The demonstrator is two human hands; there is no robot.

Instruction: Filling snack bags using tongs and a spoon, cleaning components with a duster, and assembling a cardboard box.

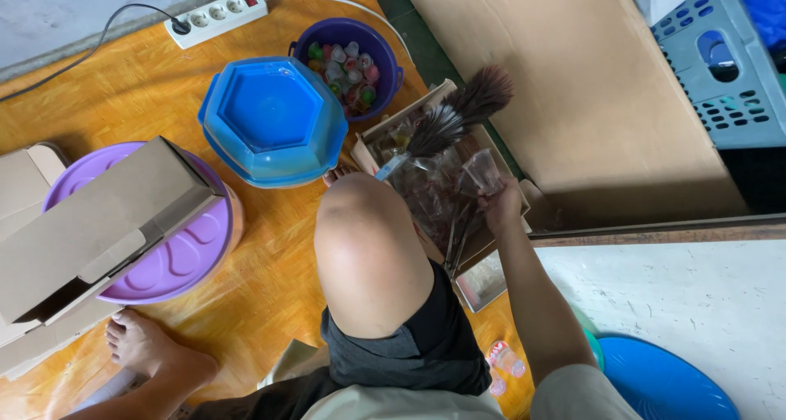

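The raised knee [368,256] blocks the near-left side of the open cardboard box [499,277], so the right hand [501,205] reaches in from the right, where a strip of floor stays free. A feather duster [454,117] lies slanted across the box's top. To the left, the blue lidded container [274,117] and the purple bucket [348,64] stand close together, with little gap between them. A large flat cardboard sheet [573,92] lies just right of the box.

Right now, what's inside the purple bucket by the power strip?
The purple bucket holds small clear cups with colourful contents. The blue lid covers its lower edge; deeper layers are hidden.
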